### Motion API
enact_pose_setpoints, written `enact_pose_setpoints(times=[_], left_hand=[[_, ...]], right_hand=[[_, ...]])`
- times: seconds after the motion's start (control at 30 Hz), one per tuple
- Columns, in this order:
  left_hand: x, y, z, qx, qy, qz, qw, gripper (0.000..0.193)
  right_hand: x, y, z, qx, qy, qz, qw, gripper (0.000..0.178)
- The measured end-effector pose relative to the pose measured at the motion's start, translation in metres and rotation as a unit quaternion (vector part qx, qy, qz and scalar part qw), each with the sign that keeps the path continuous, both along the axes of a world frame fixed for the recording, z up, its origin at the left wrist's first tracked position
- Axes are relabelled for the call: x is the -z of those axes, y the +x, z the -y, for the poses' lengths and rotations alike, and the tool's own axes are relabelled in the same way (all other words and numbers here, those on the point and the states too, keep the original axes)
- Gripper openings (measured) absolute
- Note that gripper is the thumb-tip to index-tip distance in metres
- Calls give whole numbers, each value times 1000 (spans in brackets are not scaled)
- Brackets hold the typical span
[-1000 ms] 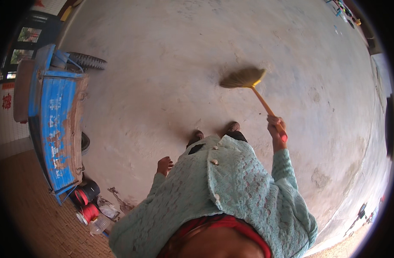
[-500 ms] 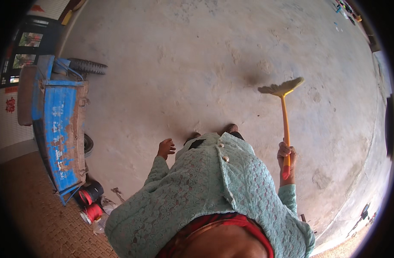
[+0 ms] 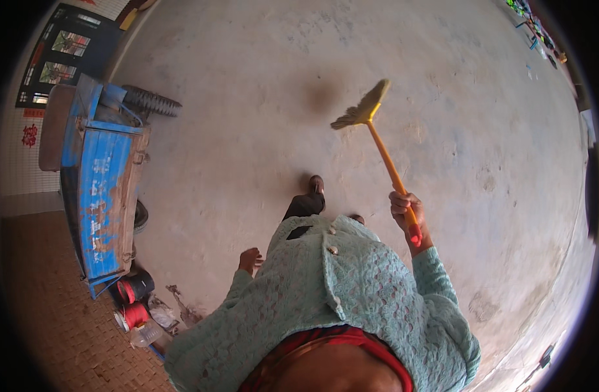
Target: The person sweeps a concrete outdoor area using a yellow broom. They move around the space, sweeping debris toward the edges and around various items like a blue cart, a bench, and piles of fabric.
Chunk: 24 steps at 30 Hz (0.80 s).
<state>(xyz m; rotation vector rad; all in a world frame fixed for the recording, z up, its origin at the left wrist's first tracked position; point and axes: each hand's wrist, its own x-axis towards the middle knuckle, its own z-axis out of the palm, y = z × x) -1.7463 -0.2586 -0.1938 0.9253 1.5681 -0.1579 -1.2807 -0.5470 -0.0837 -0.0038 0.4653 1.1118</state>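
My right hand (image 3: 409,208) is closed around the orange handle of a broom (image 3: 386,155), close to its red end. The broom tilts away from me to the left, its yellow collar and dull greenish-brown bristle head raised off the concrete floor. A blurred dark patch shows on the floor beyond the bristles. Beside the left hem of my green knitted cardigan hangs my left hand (image 3: 250,260), loosely curved and holding nothing, with its fingers partly in view.
A rusty blue cargo tricycle (image 3: 103,196) with a knobbly tyre (image 3: 152,101) stands along the left. Near its rear lie red spools (image 3: 135,315) and a clear plastic container (image 3: 143,337). Colourful clutter (image 3: 541,32) sits at the far right. My shoe (image 3: 316,184) is on the concrete floor (image 3: 247,117).
The broom has swung left and tilted, with my right hand moving left and farther forward. One foot has stepped ahead. The tricycle sits slightly farther right in view.
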Motion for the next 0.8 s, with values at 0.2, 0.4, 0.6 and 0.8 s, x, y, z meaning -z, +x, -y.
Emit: enact_pose_setpoints(times=[0.2, 0.4, 0.6, 0.8], left_hand=[[117, -26, -26, 602, 331, 72, 723, 12], [135, 67, -84, 569, 243, 54, 784, 28], [-20, 216, -165, 82, -24, 70, 994, 47], [-25, 207, -183, 55, -12, 26, 998, 45]], right_hand=[[7, 54, -92, -78, 20, 17, 997, 21], [7, 106, -212, -149, 52, 25, 987, 15], [43, 170, -314, -138, 106, 5, 985, 7], [81, 221, -346, -85, 101, -120, 984, 4]])
